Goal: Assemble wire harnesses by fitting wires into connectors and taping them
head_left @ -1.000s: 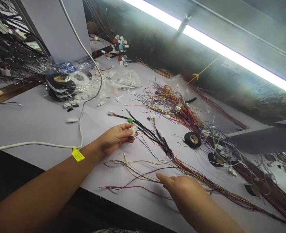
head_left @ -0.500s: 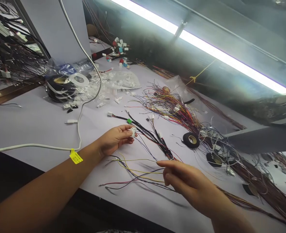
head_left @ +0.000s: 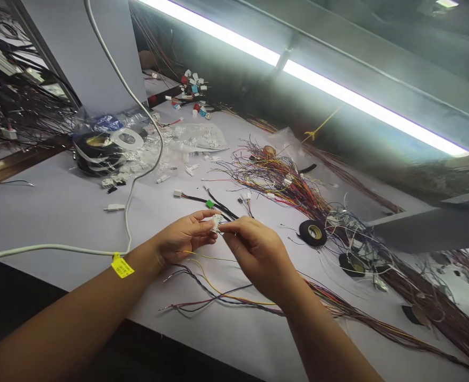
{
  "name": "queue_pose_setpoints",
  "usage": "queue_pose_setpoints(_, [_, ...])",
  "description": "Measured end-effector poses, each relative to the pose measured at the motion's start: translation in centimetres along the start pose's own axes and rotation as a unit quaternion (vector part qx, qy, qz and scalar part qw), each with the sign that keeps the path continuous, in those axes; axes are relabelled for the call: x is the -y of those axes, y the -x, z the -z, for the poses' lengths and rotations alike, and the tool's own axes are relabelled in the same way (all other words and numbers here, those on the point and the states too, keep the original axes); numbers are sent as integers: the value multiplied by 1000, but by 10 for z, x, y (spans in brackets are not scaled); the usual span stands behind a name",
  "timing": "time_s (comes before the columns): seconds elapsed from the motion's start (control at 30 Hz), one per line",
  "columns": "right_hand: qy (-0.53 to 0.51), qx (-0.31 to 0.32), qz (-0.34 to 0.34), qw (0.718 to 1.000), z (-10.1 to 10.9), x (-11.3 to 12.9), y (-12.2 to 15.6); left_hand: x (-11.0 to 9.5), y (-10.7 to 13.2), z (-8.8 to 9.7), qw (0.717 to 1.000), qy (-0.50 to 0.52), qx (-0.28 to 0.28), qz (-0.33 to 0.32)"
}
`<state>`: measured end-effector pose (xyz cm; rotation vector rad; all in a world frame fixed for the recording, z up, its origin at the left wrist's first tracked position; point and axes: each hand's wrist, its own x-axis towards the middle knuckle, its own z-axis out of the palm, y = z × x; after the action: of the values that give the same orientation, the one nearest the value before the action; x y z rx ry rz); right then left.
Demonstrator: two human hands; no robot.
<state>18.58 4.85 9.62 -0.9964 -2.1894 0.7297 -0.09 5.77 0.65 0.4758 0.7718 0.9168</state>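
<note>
A single head-worn camera — above the near edge of the worktable (head_left: 71, 217), close in — faces forward and down across it

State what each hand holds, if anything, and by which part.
The left hand holds a white connector by its left edge between thumb and fingers. The right hand is at the opposite edge; whether it grips anything is unclear.

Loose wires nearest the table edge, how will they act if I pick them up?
The loose wires will probably flop and sag, since they lie in slack curves. They may snag one another, as several cross. Being thin, they likely weigh little.
</note>
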Motion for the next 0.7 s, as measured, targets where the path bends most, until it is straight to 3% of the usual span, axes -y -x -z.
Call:
queue_pose_setpoints(0.17, [69, -15, -36, 997, -12, -33, 12, -1, 0, -1, 999, -3, 46, 2])
queue_pose_setpoints(0.4, [175, -38, -21, 984, -20, -37, 13, -1, 0, -4, 1000, -6, 25, 9])
queue_pose_setpoints(0.7, [166, -56, -17, 984, -23, -44, 19, 0, 2, -2, 999, -12, 45, 7])
